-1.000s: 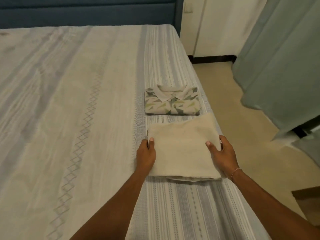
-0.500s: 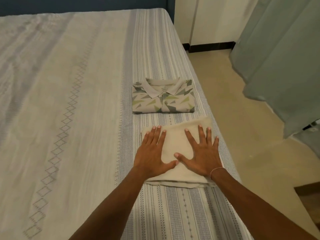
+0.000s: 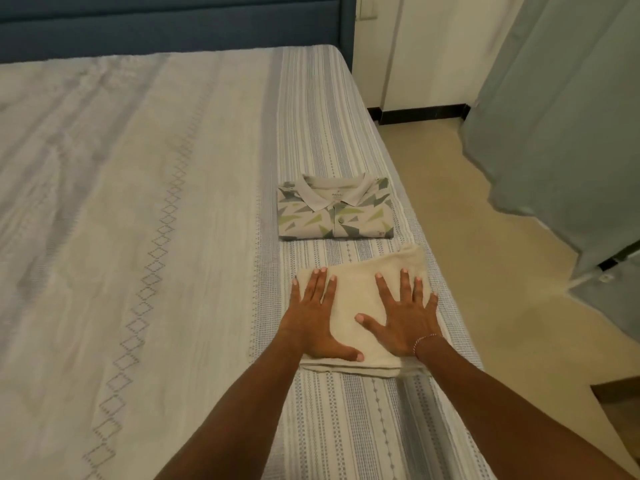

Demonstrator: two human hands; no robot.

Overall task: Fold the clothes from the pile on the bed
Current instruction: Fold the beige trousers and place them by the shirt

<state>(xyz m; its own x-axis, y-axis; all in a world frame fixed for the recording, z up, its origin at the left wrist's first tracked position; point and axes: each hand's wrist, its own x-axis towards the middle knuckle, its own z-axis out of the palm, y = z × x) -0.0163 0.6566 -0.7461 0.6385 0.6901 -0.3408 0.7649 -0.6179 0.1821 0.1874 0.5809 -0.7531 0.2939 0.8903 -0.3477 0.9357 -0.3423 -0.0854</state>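
Both hands, left hand (image 3: 317,318) & right hand (image 3: 403,318), spread flat, pressing folded beige cloth (image 3: 349,306) on bed (image 3: 138,237); soft, light, likely best lifted by side edges.

The small neck label inside the patterned shirt (image 3: 335,211) collar seems printed, but is too blurred to read.

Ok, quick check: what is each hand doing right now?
Left hand: open, fingers straight, pressing flat on the folded cream cloth.
Right hand: open, fingers spread, pressing flat on the same cloth.
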